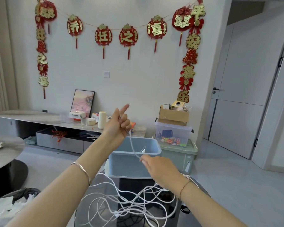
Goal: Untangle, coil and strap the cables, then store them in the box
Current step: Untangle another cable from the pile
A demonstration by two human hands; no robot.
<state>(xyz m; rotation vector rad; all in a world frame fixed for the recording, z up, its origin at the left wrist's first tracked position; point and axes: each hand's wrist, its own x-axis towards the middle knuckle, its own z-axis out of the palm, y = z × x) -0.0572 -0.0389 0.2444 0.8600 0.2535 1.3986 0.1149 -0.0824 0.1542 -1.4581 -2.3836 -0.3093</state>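
A tangle of white cables [129, 200] lies on a small round glass table [202, 190] in front of me. My left hand [120, 125] is raised above it, fingers curled round one white cable strand [132, 147], index finger pointing up. That strand runs down to my right hand [157, 167], which pinches it lower, near a white plug end [143, 150]. A light blue plastic box [129, 167] stands open at the table's far edge, behind both hands. Dark cables show under the white ones.
A green lidded bin [187, 156] with a clear toy tub [172, 133] and a cardboard box [173, 116] stacked on it stands right of the blue box. A low TV shelf [39, 118] runs along the wall. A dark round table [5, 154] sits at left.
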